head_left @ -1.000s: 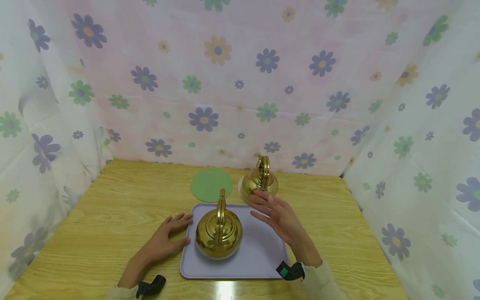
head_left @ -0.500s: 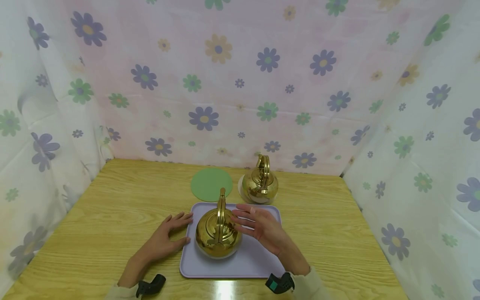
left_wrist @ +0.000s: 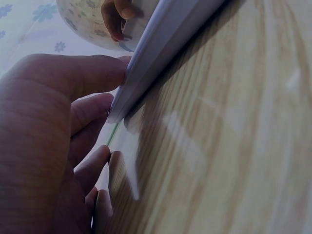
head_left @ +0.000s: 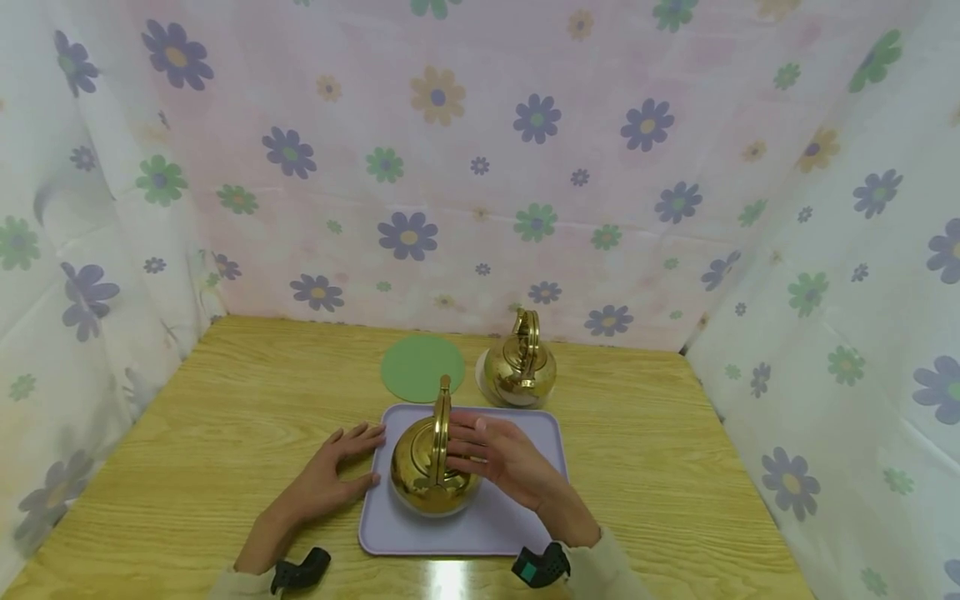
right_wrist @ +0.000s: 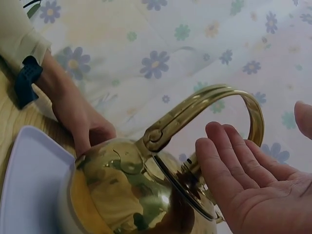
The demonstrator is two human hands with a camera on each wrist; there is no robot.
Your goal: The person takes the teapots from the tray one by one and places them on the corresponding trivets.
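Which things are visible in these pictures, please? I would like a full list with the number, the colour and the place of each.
near kettle: 1, gold, on the left part of the tray
tray: 1, lilac, on the table
far kettle: 1, gold, behind the tray
pale mat: 1, cream, under the far kettle, mostly hidden
green mat: 1, green, left of the far kettle
table: 1, yellowish wood, under everything
flowered cloth: count unclear, whitish pink, behind and at both sides
sleeves: 2, cream, on the forearms
wrist devices: 2, black, one per wrist
left hand: 1, at the tray's left edge
right hand: 1, beside the near kettle's handle
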